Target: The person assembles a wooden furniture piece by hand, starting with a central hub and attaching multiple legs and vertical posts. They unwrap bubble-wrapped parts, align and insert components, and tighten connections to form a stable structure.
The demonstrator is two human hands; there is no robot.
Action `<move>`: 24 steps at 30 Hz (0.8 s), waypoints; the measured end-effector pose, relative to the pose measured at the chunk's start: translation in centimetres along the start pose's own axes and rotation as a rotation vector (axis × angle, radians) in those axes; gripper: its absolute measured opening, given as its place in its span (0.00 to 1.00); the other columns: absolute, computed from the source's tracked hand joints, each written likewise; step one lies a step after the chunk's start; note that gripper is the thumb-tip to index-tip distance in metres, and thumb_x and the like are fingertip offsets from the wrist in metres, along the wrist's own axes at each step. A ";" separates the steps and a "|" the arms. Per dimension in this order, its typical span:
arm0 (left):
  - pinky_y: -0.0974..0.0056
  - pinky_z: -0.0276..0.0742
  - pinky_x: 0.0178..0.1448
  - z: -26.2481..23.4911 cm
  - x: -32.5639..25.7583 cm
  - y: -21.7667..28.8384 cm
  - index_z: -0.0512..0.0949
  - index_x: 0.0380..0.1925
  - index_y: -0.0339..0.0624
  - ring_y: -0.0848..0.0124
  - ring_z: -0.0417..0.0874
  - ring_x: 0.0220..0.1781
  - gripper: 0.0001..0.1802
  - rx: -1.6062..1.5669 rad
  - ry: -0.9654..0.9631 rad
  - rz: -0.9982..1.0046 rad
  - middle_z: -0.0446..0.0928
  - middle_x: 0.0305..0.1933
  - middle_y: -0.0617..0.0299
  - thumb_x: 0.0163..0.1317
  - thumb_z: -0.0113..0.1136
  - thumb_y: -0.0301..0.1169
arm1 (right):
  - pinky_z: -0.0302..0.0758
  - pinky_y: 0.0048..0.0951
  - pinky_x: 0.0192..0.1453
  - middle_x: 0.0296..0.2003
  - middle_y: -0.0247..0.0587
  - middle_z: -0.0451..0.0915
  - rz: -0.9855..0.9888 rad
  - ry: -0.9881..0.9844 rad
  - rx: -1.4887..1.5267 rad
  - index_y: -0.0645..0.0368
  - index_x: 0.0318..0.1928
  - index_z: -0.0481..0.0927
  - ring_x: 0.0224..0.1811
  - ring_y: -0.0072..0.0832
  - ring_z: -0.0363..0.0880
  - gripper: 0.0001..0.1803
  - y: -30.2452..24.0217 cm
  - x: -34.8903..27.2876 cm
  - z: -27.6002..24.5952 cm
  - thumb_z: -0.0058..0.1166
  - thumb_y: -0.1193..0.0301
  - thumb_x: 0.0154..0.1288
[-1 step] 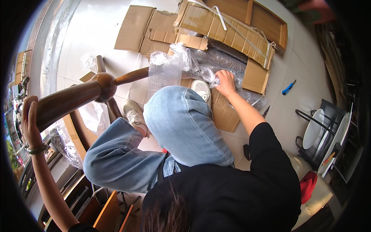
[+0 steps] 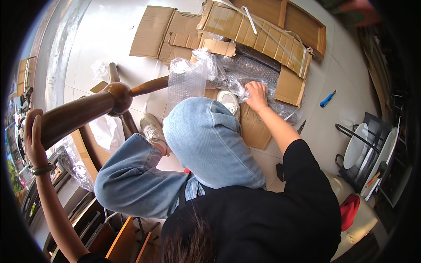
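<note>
My left hand (image 2: 34,140) is wrapped around the thick end of a dark turned wooden pedestal (image 2: 74,116), which lies tilted at the left with its curved legs (image 2: 147,86) spreading out from a round knob. My right hand (image 2: 256,95) reaches forward and grips clear bubble wrap (image 2: 197,74). The wrap covers a dark piece lying on opened cardboard (image 2: 258,35). I am crouching, with my knees in blue jeans (image 2: 206,140) and my white sneakers (image 2: 151,125) between the two hands.
Flattened cardboard (image 2: 153,33) and a wooden frame (image 2: 307,24) lie at the back. A blue utility knife (image 2: 327,98) rests on the tiled floor at the right. A black rack with white plates (image 2: 364,149) stands at the far right. Loose plastic film (image 2: 103,131) lies under the pedestal.
</note>
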State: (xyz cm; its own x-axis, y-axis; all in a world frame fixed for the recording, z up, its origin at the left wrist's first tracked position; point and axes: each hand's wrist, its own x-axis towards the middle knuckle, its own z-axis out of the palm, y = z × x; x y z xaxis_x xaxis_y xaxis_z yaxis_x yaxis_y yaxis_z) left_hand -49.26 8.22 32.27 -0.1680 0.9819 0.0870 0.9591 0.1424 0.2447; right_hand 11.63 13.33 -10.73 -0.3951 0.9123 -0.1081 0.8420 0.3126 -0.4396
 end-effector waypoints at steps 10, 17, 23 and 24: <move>0.64 0.65 0.67 -0.1 -0.1 -0.7 0.78 0.49 0.37 0.69 0.77 0.56 0.17 0.002 0.029 -0.014 0.79 0.50 0.58 0.72 0.48 0.38 | 0.69 0.42 0.57 0.44 0.40 0.74 0.075 0.239 -0.175 0.51 0.45 0.75 0.52 0.41 0.73 0.23 1.7 10.2 -6.2 0.66 0.78 0.46; 0.66 0.64 0.67 -0.5 -0.3 -1.3 0.78 0.49 0.35 0.70 0.76 0.57 0.16 -0.004 -0.001 -0.022 0.79 0.50 0.59 0.72 0.49 0.36 | 0.63 0.42 0.67 0.52 0.41 0.73 -0.147 0.060 -0.087 0.55 0.52 0.75 0.60 0.38 0.69 0.25 -3.6 6.5 -1.9 0.67 0.64 0.55; 0.64 0.65 0.66 -0.8 -0.2 -2.0 0.78 0.50 0.34 0.68 0.77 0.56 0.17 -0.044 -0.018 -0.021 0.79 0.51 0.57 0.73 0.48 0.35 | 0.60 0.42 0.71 0.59 0.41 0.72 0.112 -0.119 -0.108 0.53 0.65 0.67 0.64 0.41 0.68 0.41 -1.3 1.9 2.9 0.71 0.61 0.51; 0.64 0.65 0.66 -0.9 -0.2 -2.0 0.78 0.50 0.34 0.68 0.77 0.56 0.17 -0.017 -0.022 -0.003 0.79 0.51 0.57 0.73 0.48 0.35 | 0.60 0.42 0.71 0.58 0.41 0.72 0.121 -0.161 -0.123 0.52 0.65 0.68 0.64 0.41 0.68 0.41 -0.1 1.5 2.5 0.72 0.61 0.51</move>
State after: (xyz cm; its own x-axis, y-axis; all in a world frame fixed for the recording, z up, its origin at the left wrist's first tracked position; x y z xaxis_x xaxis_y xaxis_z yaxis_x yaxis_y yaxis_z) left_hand -51.36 7.67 32.59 -0.1656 0.9841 0.0647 0.9546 0.1435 0.2611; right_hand 10.02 14.06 -13.07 -0.3340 0.8940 -0.2986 0.9212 0.2424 -0.3044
